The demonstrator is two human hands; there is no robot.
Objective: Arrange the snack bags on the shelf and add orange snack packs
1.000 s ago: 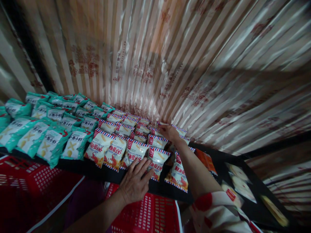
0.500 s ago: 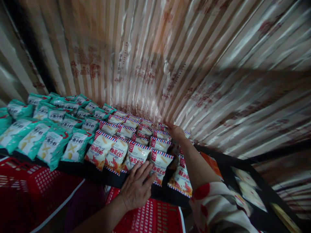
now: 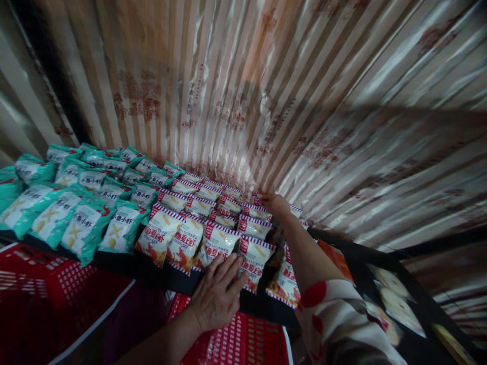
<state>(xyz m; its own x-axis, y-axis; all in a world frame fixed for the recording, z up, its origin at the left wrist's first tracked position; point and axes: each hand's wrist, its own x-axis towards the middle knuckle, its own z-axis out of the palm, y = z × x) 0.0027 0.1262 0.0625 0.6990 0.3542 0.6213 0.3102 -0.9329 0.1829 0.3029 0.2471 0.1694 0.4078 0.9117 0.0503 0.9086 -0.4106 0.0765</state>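
Rows of white snack bags with red and blue striped edges (image 3: 182, 241) lie on a dark shelf (image 3: 152, 271). My left hand (image 3: 216, 294) rests flat with its fingers spread on the front bags at the shelf edge. My right hand (image 3: 277, 204) reaches to the back of the shelf and touches the rear white bags near the wall; its fingers are partly hidden among them. My right sleeve is white with red dots.
Teal snack bags (image 3: 76, 203) fill the shelf's left part. Red plastic baskets (image 3: 45, 304) stand below the shelf, one (image 3: 243, 339) under my left hand. A striped shiny sheet (image 3: 266, 101) covers the wall behind. Other packets (image 3: 395, 304) lie at the lower right.
My right hand has pushed a little farther toward the back wall. My left hand stays on the front bags. The view has shifted slightly.
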